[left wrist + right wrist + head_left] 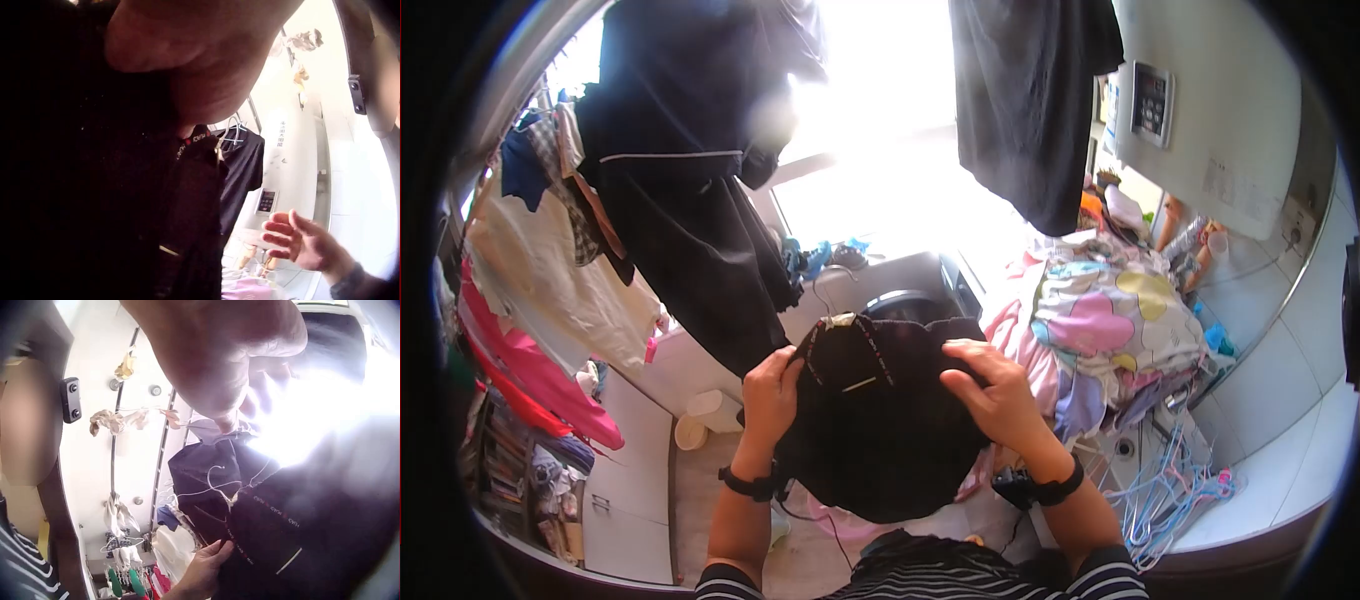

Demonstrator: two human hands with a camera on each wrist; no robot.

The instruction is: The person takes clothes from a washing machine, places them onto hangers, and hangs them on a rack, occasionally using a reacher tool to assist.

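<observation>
A black garment (pixel 880 430) with a lettered tape inside its neck hangs on a thin wire hanger (pixel 215 487). At its left edge my left hand (pixel 770 400) pinches the cloth; the right wrist view shows that hand (pixel 206 569) with thumb and fingers on the lettered edge. My right hand (pixel 1000 395) is at the garment's right side, fingers extended and apart. In the left wrist view the right hand (pixel 306 244) has nothing in its fingers. Whether it touches the cloth at the right side, I cannot tell.
Dark clothes (pixel 680 230) hang ahead on the left, another dark garment (pixel 1040 110) ahead on the right. Patterned fabric (pixel 1110 320) is piled at the right, with several loose hangers (pixel 1170 500) below it. A white cabinet (pixel 625 480) stands lower left.
</observation>
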